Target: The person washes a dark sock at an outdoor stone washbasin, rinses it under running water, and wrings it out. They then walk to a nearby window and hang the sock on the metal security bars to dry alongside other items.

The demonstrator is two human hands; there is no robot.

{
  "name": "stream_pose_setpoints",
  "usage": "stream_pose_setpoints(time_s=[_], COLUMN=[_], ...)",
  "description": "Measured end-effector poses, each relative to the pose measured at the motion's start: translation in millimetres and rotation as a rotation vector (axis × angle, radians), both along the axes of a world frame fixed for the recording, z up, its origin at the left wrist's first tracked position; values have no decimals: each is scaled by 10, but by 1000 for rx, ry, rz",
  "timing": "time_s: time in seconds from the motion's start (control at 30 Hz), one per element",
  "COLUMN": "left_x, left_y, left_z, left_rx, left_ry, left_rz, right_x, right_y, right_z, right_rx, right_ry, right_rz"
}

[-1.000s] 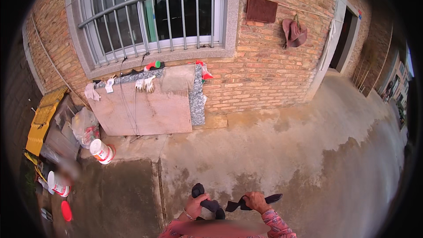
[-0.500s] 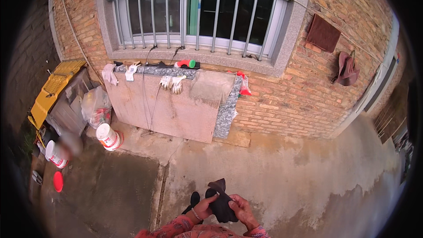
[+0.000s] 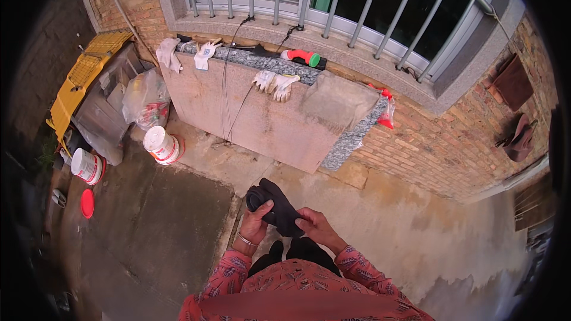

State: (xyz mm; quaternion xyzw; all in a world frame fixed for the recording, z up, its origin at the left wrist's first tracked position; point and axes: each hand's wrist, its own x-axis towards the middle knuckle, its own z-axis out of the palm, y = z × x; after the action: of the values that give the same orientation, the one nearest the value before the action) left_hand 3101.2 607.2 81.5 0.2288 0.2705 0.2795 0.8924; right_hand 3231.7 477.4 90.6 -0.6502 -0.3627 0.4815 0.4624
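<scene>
A dark cloth bundle (image 3: 275, 203), rolled at its left end and flat toward the right, is held in front of my body at the lower middle. My left hand (image 3: 254, 226) grips the rolled end, thumb on top. At the bundle's right end, my right hand (image 3: 315, 227) pinches the flatter part. Beneath the hands show my dark trousers and shoes, framed by my pink patterned sleeves.
Stone slabs (image 3: 232, 113) lean below the barred window, draped with white gloves (image 3: 278, 83) and cloths. At left stand buckets (image 3: 160, 142), a red lid (image 3: 87, 203), bagged items and a yellow plastic panel (image 3: 80, 80). A hat (image 3: 517, 139) hangs right.
The two dark pieces, held apart a second ago, are now one bundle between both hands, raised in the picture. The view has tilted and turned, shifting the wall and slabs rightward.
</scene>
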Motion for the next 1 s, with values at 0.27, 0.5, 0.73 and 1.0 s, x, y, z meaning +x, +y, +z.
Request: stream_pose_setpoints(time_s=[0.27, 0.5, 0.73, 1.0], left_x=[560, 978, 1319, 1350], left_y=[763, 1247, 1609, 2444], left_z=[76, 25, 245, -126], left_rx=[109, 609, 584, 574], left_ry=[99, 591, 645, 593], left_rz=[192, -139, -211, -106], right_x=[796, 1466, 1816, 1815], right_y=[1064, 1890, 2481, 3296], right_z=[-235, 44, -181, -399], right_rx=[76, 249, 138, 191], right_ry=[-98, -1, 36, 125], right_rz=[236, 353, 445, 232])
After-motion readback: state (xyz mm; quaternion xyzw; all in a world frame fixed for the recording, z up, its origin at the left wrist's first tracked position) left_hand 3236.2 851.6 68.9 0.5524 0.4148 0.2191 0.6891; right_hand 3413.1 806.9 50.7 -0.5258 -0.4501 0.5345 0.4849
